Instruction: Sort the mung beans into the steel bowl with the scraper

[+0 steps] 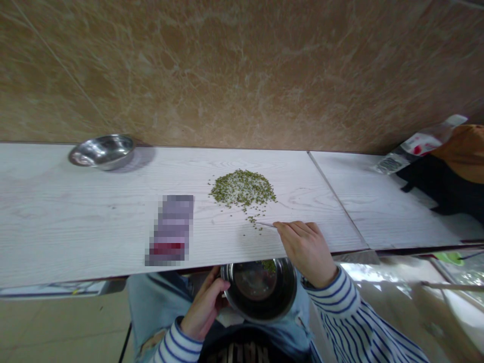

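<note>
A heap of small green beans (243, 188) lies on the white wood-grain table (75, 222). My right hand (307, 249) rests at the table's near edge, fingers pinched on a thin metal tool (265, 225) whose tip points at a few stray beans below the heap. My left hand (206, 305) grips the rim of a steel bowl (260, 290) held on my lap just under the table edge. A few green beans lie in that bowl near its far rim.
A second steel bowl (102, 150) stands at the table's far left by the brown marbled wall. A blurred rectangular object (172, 230) lies left of the heap. A plastic packet (416, 144) and dark and orange cloth (454, 171) sit at the right.
</note>
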The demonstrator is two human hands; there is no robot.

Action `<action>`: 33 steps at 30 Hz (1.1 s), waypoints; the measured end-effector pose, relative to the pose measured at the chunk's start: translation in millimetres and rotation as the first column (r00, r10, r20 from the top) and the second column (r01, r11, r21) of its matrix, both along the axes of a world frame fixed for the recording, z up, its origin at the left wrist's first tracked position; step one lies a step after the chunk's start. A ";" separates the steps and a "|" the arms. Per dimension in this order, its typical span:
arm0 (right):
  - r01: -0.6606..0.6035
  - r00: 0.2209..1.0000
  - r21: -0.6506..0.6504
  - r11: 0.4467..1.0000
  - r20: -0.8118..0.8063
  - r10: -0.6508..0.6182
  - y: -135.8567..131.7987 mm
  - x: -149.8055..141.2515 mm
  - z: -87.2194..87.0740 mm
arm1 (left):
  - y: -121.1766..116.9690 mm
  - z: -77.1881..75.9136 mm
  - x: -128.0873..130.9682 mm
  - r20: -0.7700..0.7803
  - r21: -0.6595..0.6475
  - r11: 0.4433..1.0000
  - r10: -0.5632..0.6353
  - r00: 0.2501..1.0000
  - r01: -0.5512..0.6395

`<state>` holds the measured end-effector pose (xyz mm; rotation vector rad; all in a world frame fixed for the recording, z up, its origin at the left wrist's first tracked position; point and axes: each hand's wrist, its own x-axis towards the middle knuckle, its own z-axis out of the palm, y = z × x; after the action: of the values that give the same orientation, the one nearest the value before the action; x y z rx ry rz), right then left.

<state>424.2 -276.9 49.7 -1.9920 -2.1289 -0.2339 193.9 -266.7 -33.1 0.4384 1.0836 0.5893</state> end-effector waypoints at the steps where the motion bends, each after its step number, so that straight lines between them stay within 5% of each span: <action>1: 0.008 1.000 0.001 1.000 0.005 -0.008 0.3 0.6 -0.2 | -0.1 0.4 0.0 -0.004 -0.002 1.000 0.007 1.000 -0.007; 8: 0.076 0.997 0.006 0.997 0.025 -0.076 2.2 5.6 1.2 | -0.7 0.0 0.7 -0.041 -0.001 1.000 0.021 0.999 -0.021; 33: -0.004 1.000 -0.006 1.000 0.010 0.004 8.8 -4.7 0.9 | 0.5 10.5 0.1 -0.046 -0.001 1.000 0.025 0.999 -0.025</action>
<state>419.4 -268.1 50.6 -1.9940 -2.1418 -0.2369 194.0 -266.1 -22.6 0.4389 1.1348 0.6031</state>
